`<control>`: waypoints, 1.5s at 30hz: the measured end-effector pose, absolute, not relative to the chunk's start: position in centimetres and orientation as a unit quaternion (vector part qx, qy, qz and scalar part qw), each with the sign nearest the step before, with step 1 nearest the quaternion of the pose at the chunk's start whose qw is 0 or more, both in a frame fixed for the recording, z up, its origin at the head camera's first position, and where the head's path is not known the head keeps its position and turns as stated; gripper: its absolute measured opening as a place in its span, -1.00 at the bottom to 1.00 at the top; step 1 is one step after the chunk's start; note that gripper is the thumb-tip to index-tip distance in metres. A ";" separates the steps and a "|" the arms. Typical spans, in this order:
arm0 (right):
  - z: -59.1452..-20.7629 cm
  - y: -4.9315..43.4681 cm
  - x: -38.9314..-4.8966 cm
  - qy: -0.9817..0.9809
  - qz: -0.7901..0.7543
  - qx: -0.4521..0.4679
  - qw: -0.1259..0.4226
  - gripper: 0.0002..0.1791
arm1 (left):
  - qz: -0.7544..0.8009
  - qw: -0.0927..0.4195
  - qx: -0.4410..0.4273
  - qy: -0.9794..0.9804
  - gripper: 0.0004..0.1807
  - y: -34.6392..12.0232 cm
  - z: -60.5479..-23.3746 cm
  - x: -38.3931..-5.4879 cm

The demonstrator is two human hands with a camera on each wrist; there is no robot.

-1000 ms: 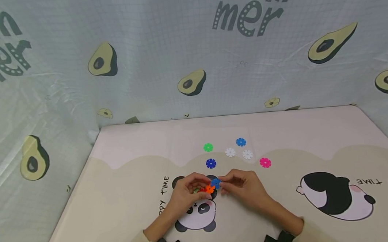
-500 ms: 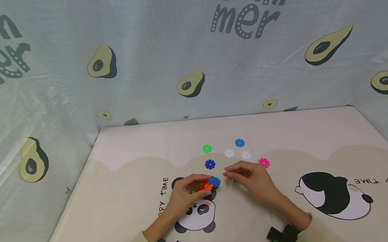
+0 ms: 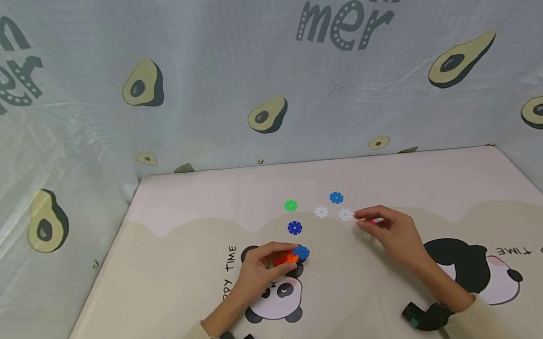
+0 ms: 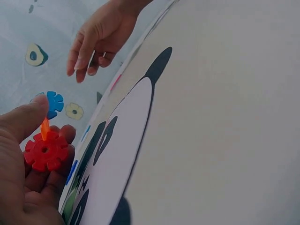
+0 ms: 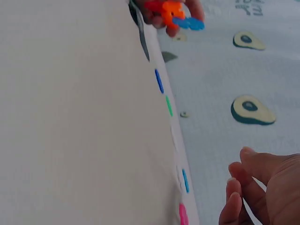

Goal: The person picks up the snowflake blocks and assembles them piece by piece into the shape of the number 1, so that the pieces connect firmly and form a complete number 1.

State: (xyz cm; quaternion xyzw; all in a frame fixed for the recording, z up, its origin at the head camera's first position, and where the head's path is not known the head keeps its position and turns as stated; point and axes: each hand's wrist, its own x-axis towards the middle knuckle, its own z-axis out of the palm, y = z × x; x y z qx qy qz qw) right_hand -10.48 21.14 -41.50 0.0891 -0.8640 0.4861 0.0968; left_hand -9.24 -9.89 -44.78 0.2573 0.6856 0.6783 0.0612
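My left hand (image 3: pixel 256 272) pinches a small chain of interlocking snowflake discs above the printed panda. In the left wrist view the chain shows a red disc (image 4: pixel 52 157), an orange disc (image 4: pixel 45 130) set crosswise to it, and a blue disc (image 4: pixel 56 104) at the end. A bit of green shows by the palm in the head view. My right hand (image 3: pixel 397 234), fingers loosely bent and holding nothing, hovers over a pink disc (image 5: pixel 183 214), which its fingers mostly hide in the head view.
Loose discs lie flat beyond the hands: a dark blue one (image 3: pixel 295 227), a green one (image 3: pixel 291 205), a lighter blue one (image 3: pixel 336 197) and two white discs (image 3: pixel 321 212). A patterned curtain (image 3: pixel 211 80) rises behind the table's far edge.
My right hand has left the blue disc on the chain and moved right and away from me, to the pink disc. The left hand keeps the chain in about the same place.
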 end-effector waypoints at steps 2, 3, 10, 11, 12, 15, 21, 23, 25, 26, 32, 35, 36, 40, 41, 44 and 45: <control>-41.9 21.9 -10.6 -0.873 0.472 0.077 0.097 -0.77 | 0.675 0.058 0.259 0.688 -0.63 -9.8 -44.6 -9.2; -42.1 22.3 -10.6 -0.875 0.468 0.072 0.097 -0.76 | 0.673 0.054 0.263 0.689 -0.63 -9.7 -44.4 -9.1; -43.2 23.7 -10.5 -0.897 0.433 0.031 0.082 -0.68 | 0.665 0.045 0.268 0.696 -0.66 -9.5 -42.4 -8.6; -43.3 23.8 -10.5 -0.901 0.426 0.029 0.083 -0.68 | 0.663 0.044 0.268 0.698 -0.66 -9.5 -42.4 -8.6; -43.4 23.9 -10.5 -0.905 0.417 0.028 0.085 -0.68 | 0.660 0.043 0.268 0.701 -0.66 -9.5 -42.3 -8.6; -43.6 24.0 -10.5 -0.912 0.397 0.035 0.093 -0.70 | 0.653 0.041 0.264 0.708 -0.66 -9.5 -42.2 -8.6; -43.7 24.0 -10.6 -0.915 0.380 0.065 0.116 -0.70 | 0.645 0.049 0.257 0.718 -0.66 -9.6 -42.1 -8.7; -43.8 24.0 -10.6 -0.915 0.376 0.077 0.122 -0.67 | 0.646 0.050 0.257 0.717 -0.66 -9.6 -42.1 -8.7; -43.8 24.0 -10.7 -0.916 0.371 0.087 0.123 -0.65 | 0.647 0.051 0.258 0.715 -0.66 -9.6 -42.2 -8.7; -43.8 24.0 -10.7 -0.917 0.369 0.091 0.121 -0.64 | 0.647 0.050 0.259 0.715 -0.66 -9.6 -42.2 -8.7; -43.9 24.0 -10.7 -0.922 0.361 0.086 0.107 -0.61 | 0.651 0.050 0.266 0.709 -0.66 -9.6 -42.3 -8.7; -44.0 23.9 -10.7 -0.924 0.358 0.083 0.109 -0.62 | 0.652 0.048 0.267 0.708 -0.66 -9.6 -42.3 -8.7; -44.0 23.9 -10.7 -0.924 0.357 0.083 0.111 -0.62 | 0.651 0.047 0.267 0.709 -0.65 -9.6 -42.3 -8.7; -44.1 23.9 -10.6 -0.921 0.360 0.086 0.124 -0.65 | 0.643 0.048 0.260 0.719 -0.65 -9.6 -42.2 -8.6; -44.2 23.9 -10.6 -0.919 0.364 0.088 0.127 -0.65 | 0.641 0.049 0.260 0.721 -0.65 -9.6 -42.2 -8.6; -44.4 23.9 -10.6 -0.912 0.375 0.092 0.136 -0.65 | 0.635 0.048 0.260 0.726 -0.65 -9.6 -42.3 -8.6; -44.4 23.9 -10.6 -0.911 0.378 0.092 0.137 -0.65 | 0.633 0.047 0.260 0.728 -0.65 -9.6 -42.3 -8.6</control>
